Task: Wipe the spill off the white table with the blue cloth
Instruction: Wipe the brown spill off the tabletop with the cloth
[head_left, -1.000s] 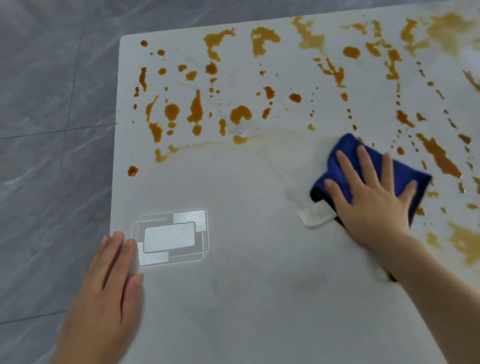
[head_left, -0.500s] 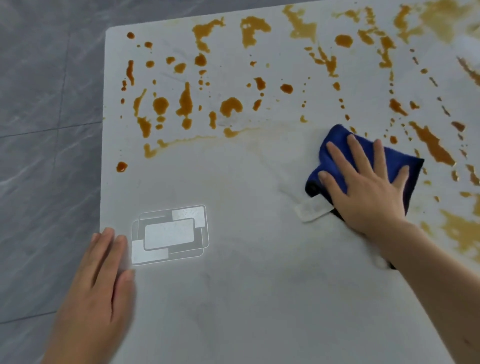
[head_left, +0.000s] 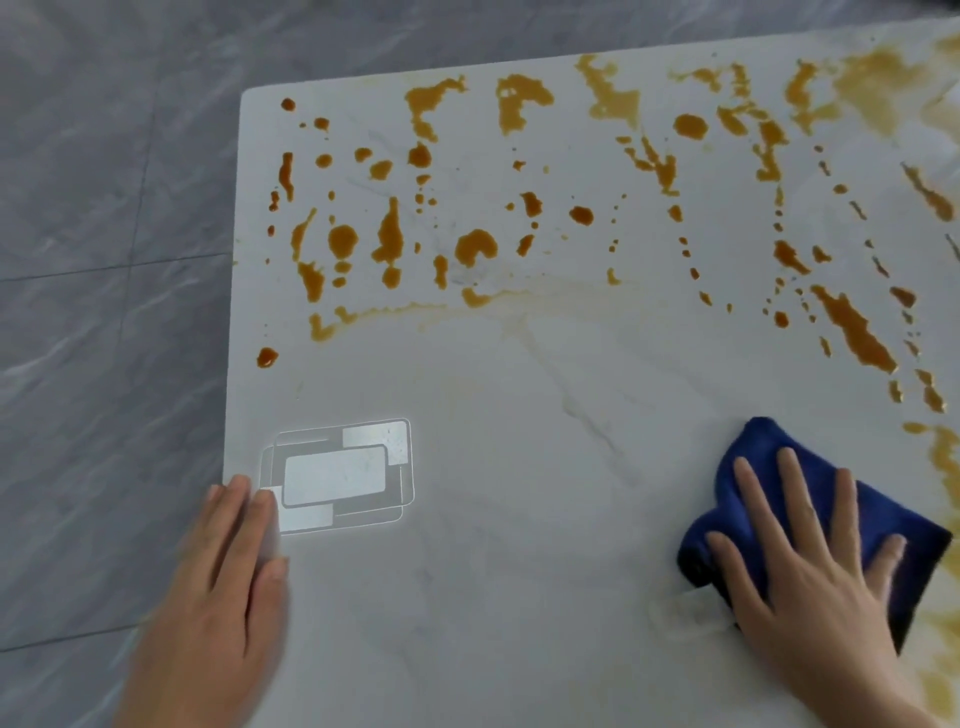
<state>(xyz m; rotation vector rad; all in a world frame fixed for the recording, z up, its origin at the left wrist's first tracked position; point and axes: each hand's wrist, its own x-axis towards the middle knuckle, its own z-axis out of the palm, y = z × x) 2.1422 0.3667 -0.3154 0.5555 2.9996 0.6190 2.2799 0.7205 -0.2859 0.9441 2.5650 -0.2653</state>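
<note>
The white table (head_left: 519, 597) carries an orange-brown spill (head_left: 389, 239) in blots and streaks over its far half and down the right edge. A folded blue cloth (head_left: 763, 467) lies near the right side with a white tag at its near corner. My right hand (head_left: 810, 571) presses flat on the cloth, fingers straight and spread. My left hand (head_left: 223, 582) rests flat on the table's near left edge, fingers straight and together, holding nothing.
Grey tiled floor (head_left: 104, 312) surrounds the table at left and beyond. A pale rectangular graphic (head_left: 337, 475) shows on the table beside my left hand. The near middle of the table has only faint yellowish smears.
My right hand has pulled the blue cloth back toward me and to the right. The view has shifted, showing more floor at left. My left hand stays on the table's edge.
</note>
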